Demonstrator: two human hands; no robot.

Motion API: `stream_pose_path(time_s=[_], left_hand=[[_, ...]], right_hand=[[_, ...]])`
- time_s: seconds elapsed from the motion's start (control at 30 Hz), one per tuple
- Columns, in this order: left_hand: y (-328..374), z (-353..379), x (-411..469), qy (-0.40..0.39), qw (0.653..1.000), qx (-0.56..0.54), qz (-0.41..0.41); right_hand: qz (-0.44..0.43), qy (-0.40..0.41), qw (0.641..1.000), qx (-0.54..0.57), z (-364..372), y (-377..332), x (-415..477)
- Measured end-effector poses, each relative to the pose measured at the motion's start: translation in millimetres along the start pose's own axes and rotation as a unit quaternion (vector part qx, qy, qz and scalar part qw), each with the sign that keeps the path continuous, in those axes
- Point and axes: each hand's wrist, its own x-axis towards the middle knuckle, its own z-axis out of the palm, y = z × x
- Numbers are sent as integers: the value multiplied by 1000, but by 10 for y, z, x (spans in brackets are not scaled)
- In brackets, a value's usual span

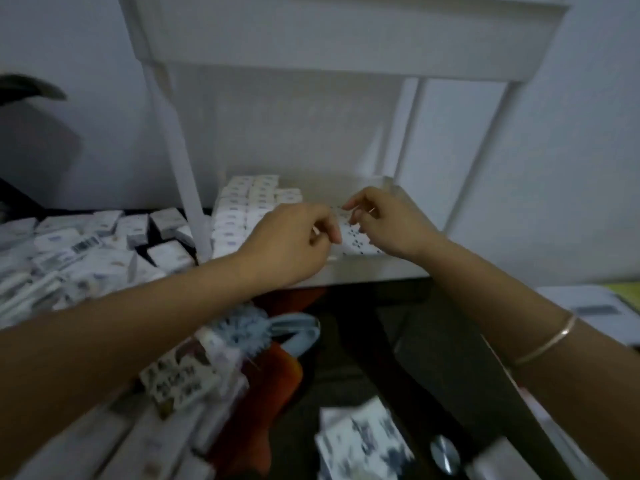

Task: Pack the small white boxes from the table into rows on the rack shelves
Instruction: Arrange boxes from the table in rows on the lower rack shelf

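Left hand (289, 245), right hand (389, 225) seemingly curled over shelf (381, 270)

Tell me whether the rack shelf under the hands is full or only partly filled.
Partly filled: white boxes sit in rows at its left; the shelf floor at right is bare.

Plain pale wall (588, 133) behind; the light is dim.

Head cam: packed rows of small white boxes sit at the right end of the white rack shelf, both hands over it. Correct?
No: the head view shows the packed rows of small white boxes at the left end of the white rack shelf. The left hand and right hand are over it.
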Motion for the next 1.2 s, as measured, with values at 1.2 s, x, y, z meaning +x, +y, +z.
stream_pose_path(time_s=[1.2], left_hand=[[346,319,-1050,-311,917,230,101]], right_hand=[[158,-146,957,-192,-145,50,-2268]])
